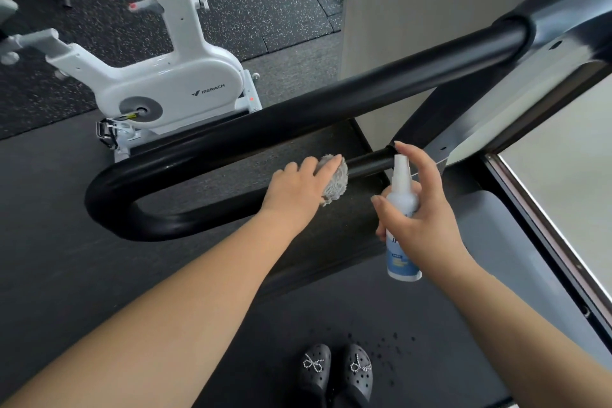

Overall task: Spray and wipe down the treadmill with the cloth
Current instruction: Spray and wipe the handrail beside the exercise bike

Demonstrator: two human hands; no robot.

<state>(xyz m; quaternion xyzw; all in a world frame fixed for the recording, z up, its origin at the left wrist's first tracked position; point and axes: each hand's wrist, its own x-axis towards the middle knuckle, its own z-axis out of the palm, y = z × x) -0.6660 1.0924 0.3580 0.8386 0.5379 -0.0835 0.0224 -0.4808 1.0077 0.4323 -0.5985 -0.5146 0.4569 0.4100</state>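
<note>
The treadmill's black looped handrail (298, 116) crosses the view from lower left to upper right. My left hand (298, 185) presses a fluffy grey cloth (336, 180) around the rail's lower bar. My right hand (420, 212) holds a white and blue spray bottle (402, 205) upright just right of the cloth, its nozzle near the bar and my forefinger above the spray head. Under me lies the black treadmill belt (414, 325), where my two black shoes (336, 371) stand beside a few dark droplets.
A white exercise bike (172, 83) stands on the speckled rubber floor beyond the handrail at left. A grey pillar (414, 3) rises behind the rail. The treadmill's grey side rail and a bright window (563, 175) run along the right.
</note>
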